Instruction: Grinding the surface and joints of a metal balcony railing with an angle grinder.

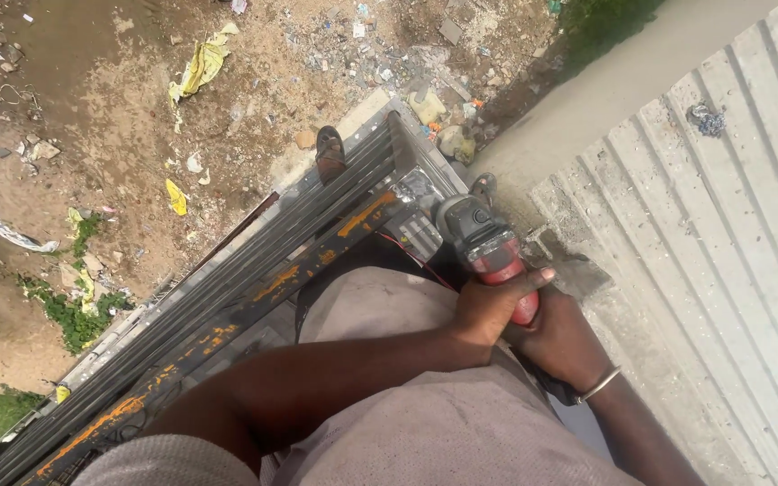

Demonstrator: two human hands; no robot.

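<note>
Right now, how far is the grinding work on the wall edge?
Done: a rough broken notch already shows in the grey ribbed wall top. In hand: both hands, left and right, grip the red angle grinder, its head at the notch. Left: the ribs further along look untouched. The disc itself is hidden, so contact is unclear.

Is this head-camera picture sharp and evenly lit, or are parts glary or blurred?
Head view: bright daylight, the ribbed concrete wall pale and nearly washed out; the left hand, right hand and red angle grinder are fairly sharp; the littered ground far below looks softer.
</note>
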